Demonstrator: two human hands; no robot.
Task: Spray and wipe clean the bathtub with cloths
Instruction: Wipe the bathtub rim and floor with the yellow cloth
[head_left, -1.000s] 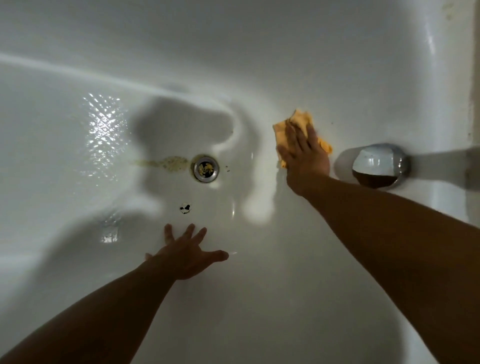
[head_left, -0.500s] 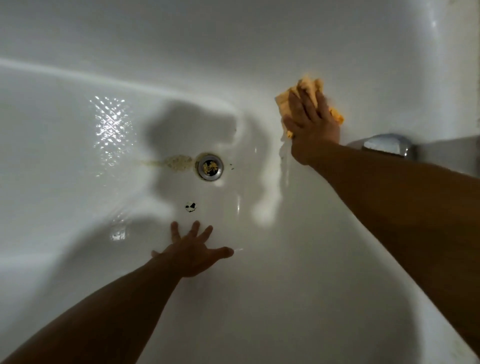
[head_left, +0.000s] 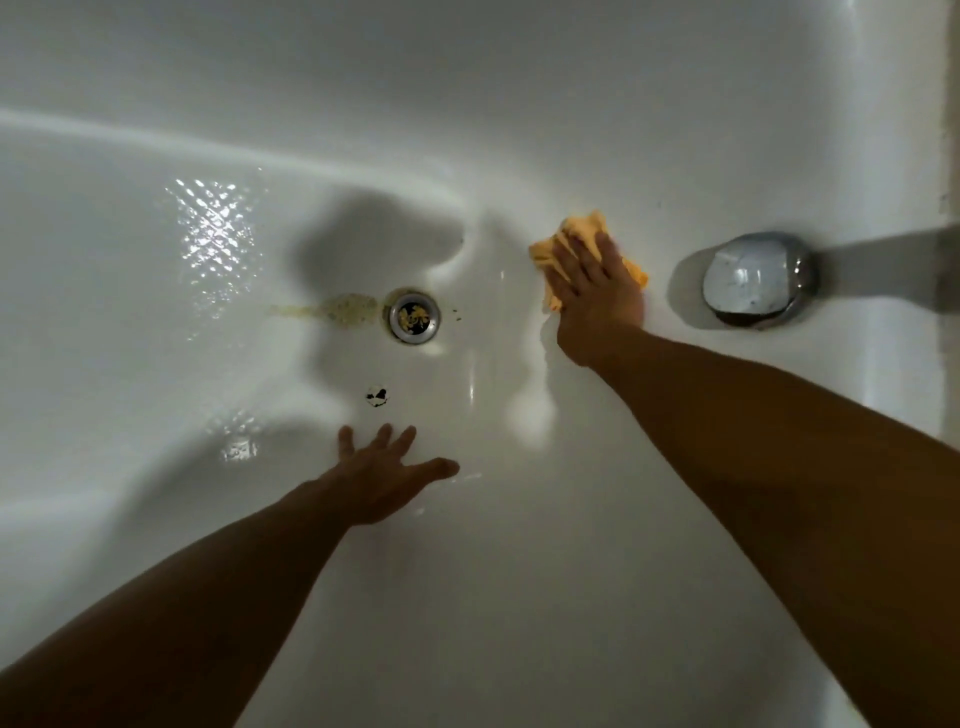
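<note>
Bathtub wall (head_left: 519, 104): flat right hand (head_left: 597, 299) presses orange cloth (head_left: 582, 226); splayed left hand (head_left: 384, 473) rests below.

Orange cloth (head_left: 582, 228), white bathtub (head_left: 519, 597)

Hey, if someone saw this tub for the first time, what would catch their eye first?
The orange cloth, pressed under the right hand on the bathtub wall, beside the round chrome cap. Next, the yellowish stain left of the drain, with the left hand spread open nearer the camera.
</note>
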